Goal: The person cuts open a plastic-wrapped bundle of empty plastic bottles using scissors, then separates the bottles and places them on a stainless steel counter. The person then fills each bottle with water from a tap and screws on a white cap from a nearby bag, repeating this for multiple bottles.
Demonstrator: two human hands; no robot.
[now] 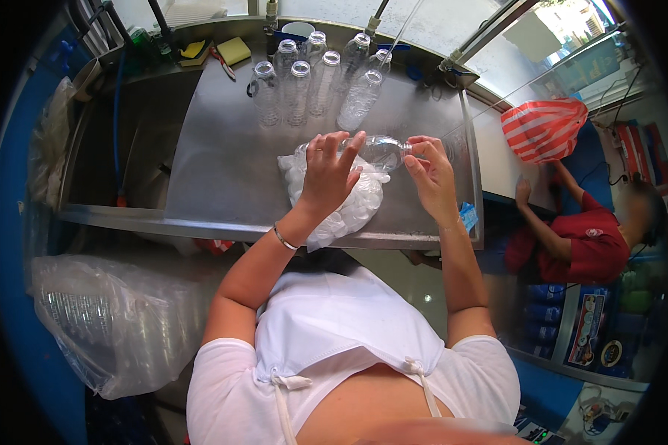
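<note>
A clear plastic bottle point(383, 152) lies sideways in the air over the steel counter, its mouth toward the right. My left hand point(329, 172) curves round its body, fingers somewhat spread and thumb below. At the neck, the fingers of my right hand point(432, 175) are pinched together; whether a cap is between them is hard to see. Under my left hand sits a clear bag point(352, 211) full of white pieces that look like bottle caps. Beyond my hands stand several open, uncapped clear bottles point(299, 93) in a cluster.
A sink basin point(145, 133) is at the left of the steel counter point(223, 163). Yellow sponges point(234, 51) and red-handled pliers point(223, 64) lie at the back. A large bag of bottles point(119, 319) stands lower left. At right are another person point(583, 237) and a red-striped bag point(544, 130).
</note>
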